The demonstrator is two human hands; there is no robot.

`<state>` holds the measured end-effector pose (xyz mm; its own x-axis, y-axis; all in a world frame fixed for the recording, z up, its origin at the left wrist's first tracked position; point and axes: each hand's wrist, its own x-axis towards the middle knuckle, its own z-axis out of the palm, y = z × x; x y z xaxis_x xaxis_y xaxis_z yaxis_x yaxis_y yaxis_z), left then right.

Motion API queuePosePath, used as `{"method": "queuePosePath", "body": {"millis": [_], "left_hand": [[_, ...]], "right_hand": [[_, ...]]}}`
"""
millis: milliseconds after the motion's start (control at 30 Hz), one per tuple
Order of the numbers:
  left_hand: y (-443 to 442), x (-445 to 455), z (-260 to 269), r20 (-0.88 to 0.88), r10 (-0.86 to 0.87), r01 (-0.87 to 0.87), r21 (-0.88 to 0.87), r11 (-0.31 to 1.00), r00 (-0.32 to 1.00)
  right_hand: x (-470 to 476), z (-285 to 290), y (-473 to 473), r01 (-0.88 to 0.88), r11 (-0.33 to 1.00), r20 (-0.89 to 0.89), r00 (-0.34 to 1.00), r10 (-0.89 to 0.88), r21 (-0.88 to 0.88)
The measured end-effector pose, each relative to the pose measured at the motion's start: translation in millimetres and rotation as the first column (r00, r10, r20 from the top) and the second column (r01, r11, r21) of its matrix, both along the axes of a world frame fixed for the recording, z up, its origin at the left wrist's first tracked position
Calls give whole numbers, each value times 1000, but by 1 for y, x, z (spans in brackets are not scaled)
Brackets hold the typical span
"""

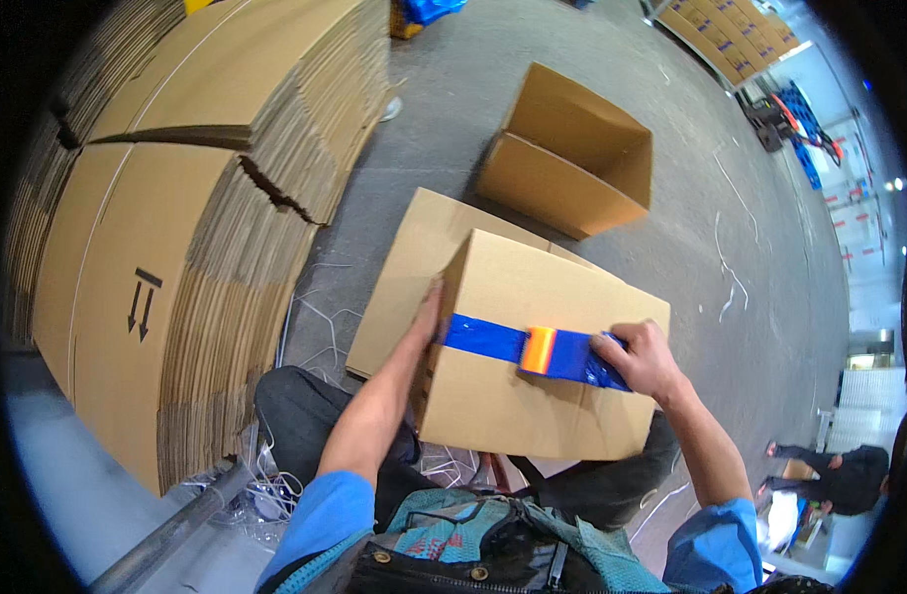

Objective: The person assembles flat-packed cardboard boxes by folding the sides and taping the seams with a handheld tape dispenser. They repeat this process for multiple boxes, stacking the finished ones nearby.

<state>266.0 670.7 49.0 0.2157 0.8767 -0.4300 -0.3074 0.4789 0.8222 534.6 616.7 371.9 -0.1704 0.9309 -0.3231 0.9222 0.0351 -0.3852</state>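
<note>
A cardboard box [542, 289] with its seam side up lies before me, above my knees. My left hand [430, 301] rests against the box's left side, its fingers partly hidden by the box edge. My right hand [635, 356] grips a tape dispenser with an orange part [538, 350] that touches the top of the box. A strip of blue tape [487, 340] runs from the left edge along the seam to the dispenser. Under the box lies a flat piece of cardboard [413, 245].
An open, empty cardboard box [565, 167] stands on the floor beyond. Tall stacks of flattened cartons [223, 297] rise at the left. White straps [327, 319] lie on the floor, a metal pipe [175, 520] at lower left. A person [843, 475] is far right.
</note>
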Motion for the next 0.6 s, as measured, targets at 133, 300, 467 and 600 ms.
{"method": "queuePosePath", "body": {"millis": [133, 300, 467, 600], "left_hand": [[-24, 16, 71, -231, 20, -52, -132, 990, 973], [-14, 28, 200, -183, -124, 152, 147, 977, 975], [-27, 39, 190, -795, 41, 410, 355, 840, 605], [-21, 33, 186, -799, 16, 418, 331, 846, 601]], "right_hand": [[29, -3, -17, 40, 999, -93, 995, -36, 34], [39, -3, -12, 10, 1000, -68, 998, -11, -17], [83, 4, -33, -29, 990, -105, 993, 44, 140], [205, 17, -89, 204, 978, -148, 969, -197, 31]]}}
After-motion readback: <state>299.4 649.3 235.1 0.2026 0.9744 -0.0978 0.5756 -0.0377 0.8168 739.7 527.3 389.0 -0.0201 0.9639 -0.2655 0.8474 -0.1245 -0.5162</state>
